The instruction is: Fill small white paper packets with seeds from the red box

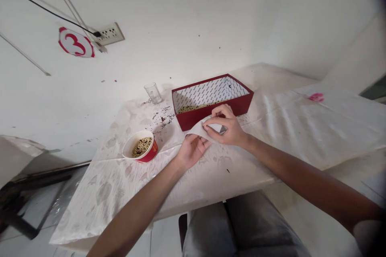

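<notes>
A thin white sheet [197, 129], paper or a small flat bag, is held up in front of the box. My left hand [193, 151] is turned palm up and holds the sheet from below, fingers partly hidden under it. From the right, my right hand [228, 125] pinches at the sheet with thumb and forefinger; whether a small piece is also between the tips I cannot tell. Just behind stands an open dark red box [208, 115] with a patterned white lining and beans or seeds [196, 107] on its bottom. Both hands are close to its front wall.
A red and white paper bowl [153, 151] with mixed pale and dark beans [141, 147] stands on the left. A clear glass [153, 93] is near the wall. Dark crumbs [163, 119] lie scattered on the pale tablecloth [120, 192]. A power socket [110, 34] is on the wall.
</notes>
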`<act>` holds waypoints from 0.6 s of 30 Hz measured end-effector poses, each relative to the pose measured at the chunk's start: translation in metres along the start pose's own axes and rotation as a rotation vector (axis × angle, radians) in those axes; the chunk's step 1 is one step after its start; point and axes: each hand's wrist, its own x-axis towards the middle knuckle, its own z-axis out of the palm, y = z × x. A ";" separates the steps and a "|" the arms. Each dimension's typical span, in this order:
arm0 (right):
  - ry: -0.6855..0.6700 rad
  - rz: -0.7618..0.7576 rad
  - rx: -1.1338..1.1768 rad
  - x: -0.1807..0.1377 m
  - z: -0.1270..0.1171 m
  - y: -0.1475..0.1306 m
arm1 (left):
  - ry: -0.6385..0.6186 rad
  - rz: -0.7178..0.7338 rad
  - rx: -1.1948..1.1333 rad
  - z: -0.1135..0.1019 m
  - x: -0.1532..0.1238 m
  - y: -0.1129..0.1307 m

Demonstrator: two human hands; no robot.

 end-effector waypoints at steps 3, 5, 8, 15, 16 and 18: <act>-0.004 0.000 0.024 0.001 0.000 -0.002 | 0.025 0.017 0.001 0.000 0.001 -0.001; -0.008 0.015 0.049 0.002 -0.001 -0.002 | 0.075 0.006 0.008 -0.002 0.002 -0.001; -0.028 0.022 0.095 0.002 -0.001 0.000 | 0.156 -0.041 0.032 -0.006 0.004 -0.002; -0.076 -0.061 0.114 0.001 -0.002 0.007 | 0.151 0.060 0.081 -0.015 0.009 -0.002; -0.079 -0.087 0.101 0.001 -0.003 0.008 | 0.157 0.074 0.090 -0.016 0.009 -0.002; -0.082 -0.140 0.070 0.001 -0.004 0.009 | 0.174 0.093 0.101 -0.017 0.011 -0.003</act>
